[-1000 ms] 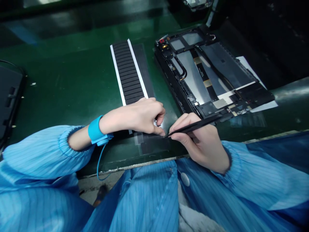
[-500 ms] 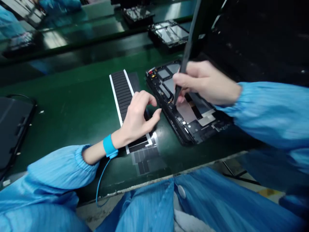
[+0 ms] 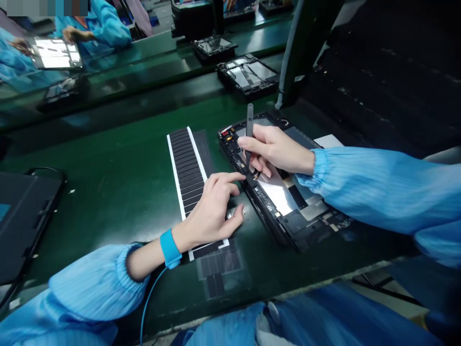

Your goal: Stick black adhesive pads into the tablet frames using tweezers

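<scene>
An opened tablet (image 3: 288, 211) lies on the green bench with its inner boards and foil showing. My right hand (image 3: 273, 151) is closed round black tweezers (image 3: 249, 137), held upright with the tip on the tablet's left edge. My left hand (image 3: 212, 209) rests with fingers spread on a white-edged sheet of black strips (image 3: 187, 168); its index finger reaches to the tablet's edge beside the tweezer tip. A blue wrist strap (image 3: 169, 248) with a cord sits on my left wrist.
A black tray (image 3: 25, 211) lies at the left edge. Two more opened tablets (image 3: 248, 74) sit further back on the belt. Another person's sleeved hands (image 3: 77, 33) work at the far left. A dark post (image 3: 298, 53) stands behind the tablet.
The view has tipped up and back. My right hand moved the tweezers down to the tablet's left edge. My left hand slid towards the tablet, index finger now at its edge.
</scene>
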Demonstrator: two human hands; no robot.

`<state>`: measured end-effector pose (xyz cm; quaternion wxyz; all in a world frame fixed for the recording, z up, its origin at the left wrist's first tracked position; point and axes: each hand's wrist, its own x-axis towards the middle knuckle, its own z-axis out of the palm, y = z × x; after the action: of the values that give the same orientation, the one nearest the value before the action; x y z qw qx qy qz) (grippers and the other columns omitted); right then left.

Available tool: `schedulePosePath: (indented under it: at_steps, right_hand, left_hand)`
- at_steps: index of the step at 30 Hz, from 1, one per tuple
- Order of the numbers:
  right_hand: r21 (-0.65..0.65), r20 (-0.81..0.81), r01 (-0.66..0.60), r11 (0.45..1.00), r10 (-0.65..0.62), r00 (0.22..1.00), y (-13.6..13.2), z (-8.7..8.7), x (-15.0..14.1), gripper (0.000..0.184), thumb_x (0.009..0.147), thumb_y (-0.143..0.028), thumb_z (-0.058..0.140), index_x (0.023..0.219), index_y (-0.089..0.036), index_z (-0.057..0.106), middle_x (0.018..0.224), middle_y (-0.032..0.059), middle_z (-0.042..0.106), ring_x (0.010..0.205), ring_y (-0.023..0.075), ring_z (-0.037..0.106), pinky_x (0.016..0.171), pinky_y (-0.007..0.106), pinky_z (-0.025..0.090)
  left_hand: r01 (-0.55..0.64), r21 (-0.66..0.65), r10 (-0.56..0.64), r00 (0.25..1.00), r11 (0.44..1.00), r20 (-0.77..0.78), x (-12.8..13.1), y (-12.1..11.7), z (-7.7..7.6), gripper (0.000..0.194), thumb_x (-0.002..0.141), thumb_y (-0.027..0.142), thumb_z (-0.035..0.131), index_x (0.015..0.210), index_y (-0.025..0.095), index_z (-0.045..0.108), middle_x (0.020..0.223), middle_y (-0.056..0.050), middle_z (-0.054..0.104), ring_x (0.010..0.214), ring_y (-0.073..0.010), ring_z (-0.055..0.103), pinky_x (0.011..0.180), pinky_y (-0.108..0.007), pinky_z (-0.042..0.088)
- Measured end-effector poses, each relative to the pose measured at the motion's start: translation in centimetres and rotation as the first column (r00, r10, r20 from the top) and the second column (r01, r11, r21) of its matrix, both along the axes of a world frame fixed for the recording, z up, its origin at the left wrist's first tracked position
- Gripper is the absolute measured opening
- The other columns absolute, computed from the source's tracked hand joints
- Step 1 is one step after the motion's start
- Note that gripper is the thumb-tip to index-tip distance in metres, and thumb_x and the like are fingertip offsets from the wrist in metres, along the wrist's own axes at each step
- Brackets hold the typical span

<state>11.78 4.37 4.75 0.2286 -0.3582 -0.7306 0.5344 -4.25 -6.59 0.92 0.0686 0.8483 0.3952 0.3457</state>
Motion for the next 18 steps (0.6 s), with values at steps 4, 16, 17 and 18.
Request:
schedulePosePath:
  at_steps: [4, 16, 17, 18]
  right_hand:
    - [0.021, 0.011, -0.005, 1.000, 0.005, 1.000, 0.08, 0.04, -0.11, 0.021, 0.089, -0.035, 0.046, 0.077, -0.018, 0.041, 0.041, -0.0067, 0.049, 0.025, 0.0066, 0.042, 0.026, 0.016, 0.028]
    - [0.103, 0.052, 0.052, 0.993, -0.058, 0.997, -0.48, 0.12, -0.32, 0.018, 0.090, -0.028, 0.042, 0.076, -0.019, 0.037, 0.038, -0.0090, 0.046, 0.023, 0.0076, 0.042, 0.024, 0.016, 0.030]
    - [0.121, 0.048, 0.057, 0.991, -0.063, 0.997, -0.55, 0.13, -0.31, 0.017, 0.090, -0.028, 0.042, 0.076, -0.019, 0.037, 0.038, -0.0091, 0.046, 0.023, 0.0078, 0.042, 0.024, 0.016, 0.030]
    - [0.137, 0.041, 0.061, 0.989, -0.067, 0.997, -0.60, 0.13, -0.30, 0.017, 0.090, -0.027, 0.043, 0.076, -0.019, 0.037, 0.038, -0.0092, 0.046, 0.023, 0.0078, 0.042, 0.024, 0.017, 0.030]
  left_hand:
    - [0.015, -0.006, -0.015, 1.000, 1.000, -0.023, -0.05, -0.14, -0.10, 0.027, 0.074, 0.009, 0.054, 0.091, 0.018, 0.036, 0.116, -0.012, 0.052, 0.101, -0.0209, 0.045, 0.085, -0.039, 0.041]
    - [0.036, 0.031, -0.030, 0.985, 0.999, -0.169, 0.25, -0.23, 0.48, 0.020, 0.074, 0.001, 0.047, 0.081, 0.018, 0.038, 0.112, -0.010, 0.060, 0.089, -0.0180, 0.046, 0.079, -0.035, 0.042]
    - [0.036, 0.046, -0.027, 0.981, 0.998, -0.190, 0.26, -0.24, 0.48, 0.020, 0.074, 0.001, 0.047, 0.082, 0.018, 0.038, 0.112, -0.010, 0.059, 0.089, -0.0183, 0.046, 0.079, -0.036, 0.042]
    - [0.030, 0.057, -0.018, 0.978, 0.998, -0.207, 0.29, -0.25, 0.47, 0.020, 0.074, 0.002, 0.047, 0.084, 0.017, 0.038, 0.113, -0.011, 0.059, 0.090, -0.0189, 0.047, 0.080, -0.036, 0.042]
